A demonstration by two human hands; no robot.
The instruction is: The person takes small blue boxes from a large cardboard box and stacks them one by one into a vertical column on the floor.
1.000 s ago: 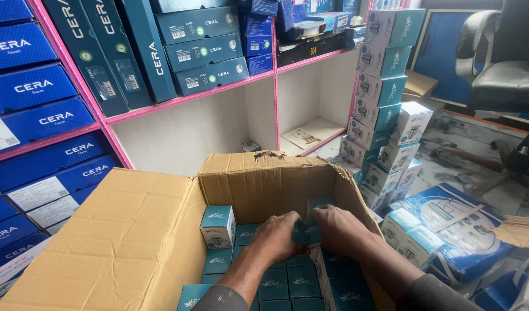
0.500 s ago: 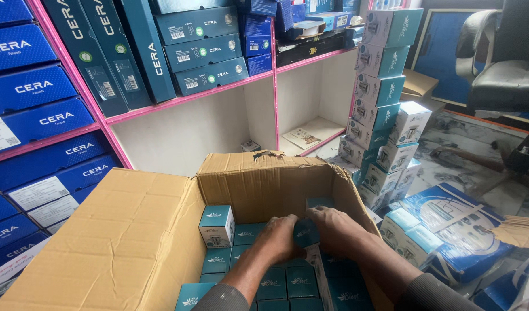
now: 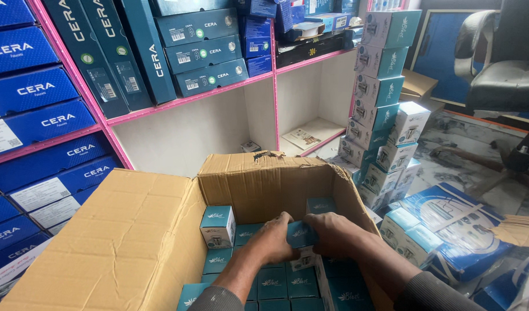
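Small teal box (image 3: pixel 302 235) gripped between two hands inside an open cardboard carton (image 3: pixel 264 184).

The box is teal-topped with white sides, lying level above the packed layer of identical teal boxes (image 3: pixel 273 282), near the carton's far wall, right of centre. One further matching box (image 3: pixel 217 226) stands upright on that layer toward the carton's left wall.

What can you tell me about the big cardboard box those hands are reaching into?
The cardboard box is large, brown and corrugated, standing open with its wide left flap folded out flat and its back flap edge torn. It sits on the floor before the pink shelves. Inside, small teal and white cartons are packed in rows; one stands upright above them. The left hand and right hand grip a carton together inside it.
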